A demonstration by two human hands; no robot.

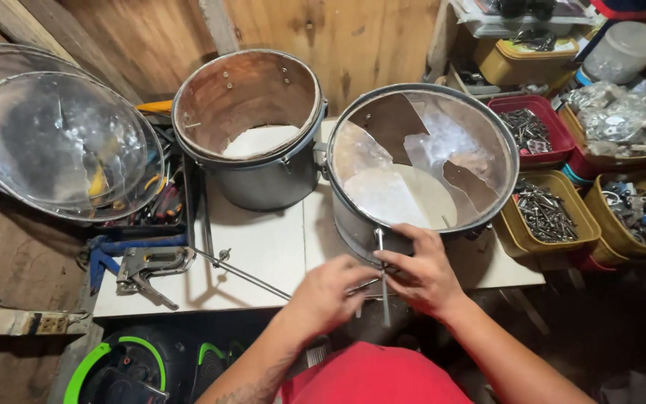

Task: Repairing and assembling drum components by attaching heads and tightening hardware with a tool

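A grey drum shell (353, 224) with a clear drumhead (420, 157) and a metal hoop (514, 164) stands on the white table (263, 247), at its right side. My right hand (422, 271) rests on the drum's near side, fingers around a thin metal tension rod (383, 278) that hangs from the hoop. My left hand (328, 292) pinches the same rod lower down, just left of the right hand. A second long rod (244, 273) lies on the table to the left.
An open drum shell (252, 179) without a head stands behind on the left. Clear drumheads (54, 142) lean at far left. A staple gun (147, 265) lies near the table's front edge. Bins of screws and hardware (543, 213) fill the right side.
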